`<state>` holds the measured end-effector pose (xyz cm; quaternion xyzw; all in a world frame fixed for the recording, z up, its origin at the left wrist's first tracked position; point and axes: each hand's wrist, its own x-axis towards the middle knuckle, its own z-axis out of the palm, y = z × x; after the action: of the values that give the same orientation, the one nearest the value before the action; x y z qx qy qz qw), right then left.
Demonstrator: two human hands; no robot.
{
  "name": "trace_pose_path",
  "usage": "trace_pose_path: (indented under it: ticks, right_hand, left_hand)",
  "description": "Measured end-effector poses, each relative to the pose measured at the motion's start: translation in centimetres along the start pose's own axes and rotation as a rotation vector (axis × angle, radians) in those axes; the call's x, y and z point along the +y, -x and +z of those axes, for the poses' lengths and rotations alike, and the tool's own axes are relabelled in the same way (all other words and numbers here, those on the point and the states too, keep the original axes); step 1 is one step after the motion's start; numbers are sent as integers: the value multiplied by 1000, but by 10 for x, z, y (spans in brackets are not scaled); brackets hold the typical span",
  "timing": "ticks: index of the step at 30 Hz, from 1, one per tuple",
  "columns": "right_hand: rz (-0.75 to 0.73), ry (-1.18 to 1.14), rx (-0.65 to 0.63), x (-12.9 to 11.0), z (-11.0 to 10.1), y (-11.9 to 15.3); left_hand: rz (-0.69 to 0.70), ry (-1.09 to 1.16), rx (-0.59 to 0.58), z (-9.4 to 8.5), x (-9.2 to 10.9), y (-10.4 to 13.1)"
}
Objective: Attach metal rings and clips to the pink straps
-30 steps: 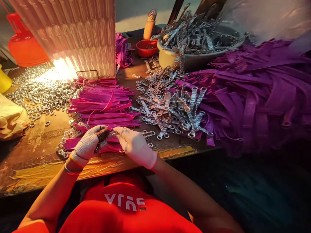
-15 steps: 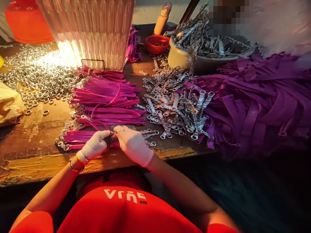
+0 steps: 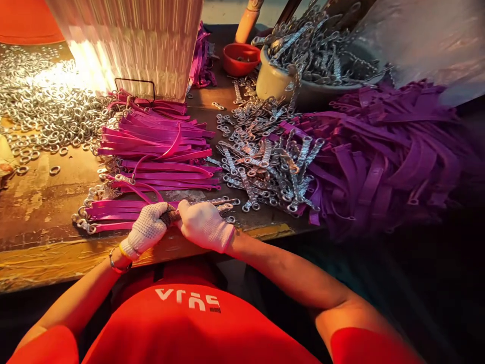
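My left hand [image 3: 147,226], in a white dotted glove with dark fingertips, is closed near the table's front edge. Against its fingertips my right hand [image 3: 204,225], also gloved in white, is closed too. What they pinch between them is too small to make out; a magenta strap [image 3: 146,187] curves down to the fingers. Just behind and left of the hands lie magenta straps [image 3: 109,208] with metal rings at their left ends. More magenta straps [image 3: 151,134] are stacked farther back. Silver link pieces [image 3: 265,162] are heaped to the right of them.
A pile of silver rings [image 3: 49,111] spreads at the left beside a ribbed, lit panel [image 3: 132,45]. A red bowl [image 3: 241,59] and a pale tub [image 3: 275,81] full of metal chains stand at the back. Purple straps [image 3: 386,162] are heaped at the right.
The whole view has shifted, so the table's things sit a little farther left and higher. Both hands remain together, and my right forearm has swung outward slightly.
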<state>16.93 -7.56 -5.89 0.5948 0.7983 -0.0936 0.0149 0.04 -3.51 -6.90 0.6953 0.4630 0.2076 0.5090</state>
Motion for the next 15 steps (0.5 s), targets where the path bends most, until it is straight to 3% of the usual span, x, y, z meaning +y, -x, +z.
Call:
trace_pose_path:
  ticks: [5, 8, 11, 14, 15]
  right_hand:
    - [-2, 24, 1, 4, 3, 2]
    - [-25, -5, 5, 8, 6, 6]
    - [2, -26, -18, 20, 6, 13]
    - [128, -29, -54, 31, 4, 21]
    - [166, -23, -71, 33, 3, 24]
  left_hand:
    - [38, -77, -34, 2, 2, -9]
    - [56, -124, -178, -11, 9, -13]
    - [105, -311, -262, -48, 13, -15]
    - [72, -490, -96, -98, 5, -10]
    - [18, -457, -19, -112, -1, -6]
